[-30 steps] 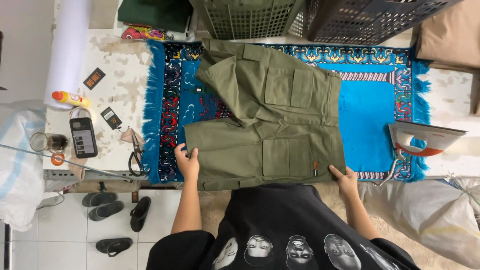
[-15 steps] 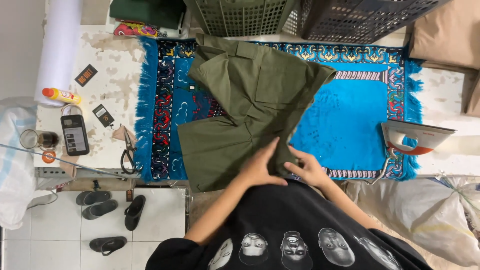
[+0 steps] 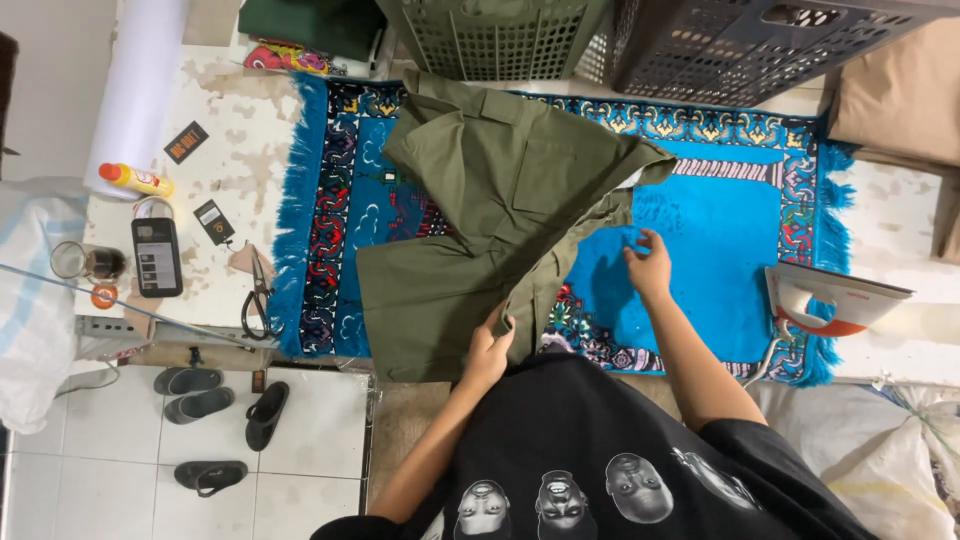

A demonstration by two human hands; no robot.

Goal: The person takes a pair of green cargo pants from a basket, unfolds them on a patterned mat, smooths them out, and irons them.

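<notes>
1. Since half a second ago the two hands have parted: then both met at the near hem of the green garment (image 3: 500,230); now the right hand (image 3: 650,268) has moved out over the bare blue mat (image 3: 720,250).
2. Left hand (image 3: 490,350) is closed on the garment's near edge, pinching a folded flap of cloth.
3. Right hand is loosely open, fingers spread, holding nothing, just beside the garment's right edge.
4. Garment lies on the mat's left half, its long axis running from the near edge toward the far edge; the left hand is nearer to it.
5. Two mesh baskets (image 3: 500,40) stand at the far edge; whether anything is in them cannot be told.
6. An iron (image 3: 830,300) stands at the mat's right edge, scissors (image 3: 257,300) and a phone (image 3: 157,257) left of the mat.
</notes>
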